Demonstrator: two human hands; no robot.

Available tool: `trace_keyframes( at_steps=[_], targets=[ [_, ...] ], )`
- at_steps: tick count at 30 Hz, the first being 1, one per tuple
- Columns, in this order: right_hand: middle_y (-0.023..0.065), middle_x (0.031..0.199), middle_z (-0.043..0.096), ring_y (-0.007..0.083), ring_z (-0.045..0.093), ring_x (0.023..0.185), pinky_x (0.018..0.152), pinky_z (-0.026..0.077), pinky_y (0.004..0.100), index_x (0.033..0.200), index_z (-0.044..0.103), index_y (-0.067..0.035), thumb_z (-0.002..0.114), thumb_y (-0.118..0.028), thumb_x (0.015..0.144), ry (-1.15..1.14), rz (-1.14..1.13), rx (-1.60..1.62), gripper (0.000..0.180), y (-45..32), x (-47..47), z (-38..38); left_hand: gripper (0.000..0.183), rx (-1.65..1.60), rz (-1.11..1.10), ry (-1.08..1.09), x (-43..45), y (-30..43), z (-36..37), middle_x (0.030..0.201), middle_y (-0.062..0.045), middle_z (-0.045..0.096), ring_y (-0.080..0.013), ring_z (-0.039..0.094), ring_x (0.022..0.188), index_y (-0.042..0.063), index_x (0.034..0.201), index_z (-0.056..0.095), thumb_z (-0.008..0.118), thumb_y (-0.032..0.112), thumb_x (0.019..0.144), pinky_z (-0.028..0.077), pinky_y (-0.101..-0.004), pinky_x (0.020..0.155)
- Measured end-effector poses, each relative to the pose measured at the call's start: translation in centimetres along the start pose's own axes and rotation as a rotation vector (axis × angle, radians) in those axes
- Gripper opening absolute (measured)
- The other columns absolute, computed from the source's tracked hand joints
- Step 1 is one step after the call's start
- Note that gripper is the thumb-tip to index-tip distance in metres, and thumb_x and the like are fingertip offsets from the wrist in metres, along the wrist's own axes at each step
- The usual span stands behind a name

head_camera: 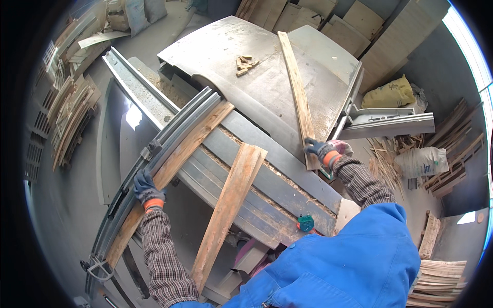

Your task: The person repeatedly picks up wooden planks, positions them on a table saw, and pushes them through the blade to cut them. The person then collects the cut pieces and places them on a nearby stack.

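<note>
My left hand, in a grey-blue work glove with an orange cuff, grips a wooden board lying along the metal crosscut fence of a sliding table saw. A fence stop sits just beyond my fingers. My right hand, gloved alike, holds the near end of a long narrow board that slants across the saw's metal table. Between my arms another board lies across the sliding table, its near end sticking out past the edge.
Small wood offcuts lie on the saw table. A green tape measure rests on the sliding table, near my body. Stacked boards stand on the left; a yellow sack, a white sack and wood strips are on the right.
</note>
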State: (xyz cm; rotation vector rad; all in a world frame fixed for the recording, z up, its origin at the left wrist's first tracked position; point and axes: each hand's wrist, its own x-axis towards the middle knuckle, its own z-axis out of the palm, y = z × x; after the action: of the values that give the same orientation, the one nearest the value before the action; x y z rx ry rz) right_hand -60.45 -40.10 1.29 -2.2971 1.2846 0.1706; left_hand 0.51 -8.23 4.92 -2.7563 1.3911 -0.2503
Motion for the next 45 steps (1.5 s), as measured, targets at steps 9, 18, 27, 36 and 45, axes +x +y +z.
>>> trace_keyframes(
  at_steps=[9,18,27,36,45],
  targets=[
    [0.026,0.15,0.03,0.0411,0.026,0.141,0.116,0.023,0.0421,0.149,0.026,-0.001,0.073,-0.065,0.068,0.297,0.475,-0.089,0.114,-7.2,-3.7,2.6,0.112,0.168,-0.004,-0.175,0.5,-2.0,1.9,0.153,-0.01,0.022,-0.0295,0.021,0.142,0.016,0.149,0.021,0.082,0.053,0.062,0.028,-0.0451,0.113],
    [0.0183,0.123,0.06,0.0277,0.057,0.111,0.096,0.045,0.0348,0.132,0.051,0.002,0.08,-0.032,0.071,0.327,0.438,0.801,0.076,-8.8,-2.3,1.2,0.087,0.228,-0.101,-0.336,-4.7,-6.1,3.8,0.139,-0.006,0.036,-0.0256,0.034,0.133,0.02,0.145,0.031,0.075,0.034,0.071,0.038,-0.0406,0.104],
    [0.0144,0.107,0.068,0.0245,0.063,0.099,0.089,0.047,0.0329,0.12,0.061,0.0,0.085,-0.025,0.06,0.575,0.353,0.729,0.07,-13.5,-17.2,3.3,0.095,0.489,-0.021,-0.552,-5.4,-13.8,8.3,0.158,-0.012,0.022,-0.0302,0.023,0.144,0.013,0.154,0.014,0.068,0.041,0.081,0.033,-0.0407,0.113],
    [0.02,0.13,0.055,0.033,0.053,0.12,0.103,0.042,0.0374,0.135,0.046,-0.002,0.084,-0.03,0.061,0.81,0.533,0.422,0.087,-14.7,-45.1,8.3,0.068,-0.147,0.158,-0.381,-11.7,-7.6,0.1,0.124,-0.02,0.054,-0.0346,0.052,0.116,0.005,0.126,0.053,0.078,0.018,0.064,0.042,-0.0415,0.1],
    [0.0181,0.126,0.057,0.0325,0.055,0.116,0.1,0.044,0.0393,0.134,0.047,-0.004,0.085,-0.029,0.065,1.19,0.785,0.282,0.083,-17.1,-71.1,16.2,0.058,-1.011,0.031,-0.36,-22.9,-10.1,-0.6,0.111,-0.015,0.056,-0.0272,0.055,0.098,-0.003,0.12,0.05,0.073,0.003,0.067,0.044,-0.036,0.089]
  ],
)
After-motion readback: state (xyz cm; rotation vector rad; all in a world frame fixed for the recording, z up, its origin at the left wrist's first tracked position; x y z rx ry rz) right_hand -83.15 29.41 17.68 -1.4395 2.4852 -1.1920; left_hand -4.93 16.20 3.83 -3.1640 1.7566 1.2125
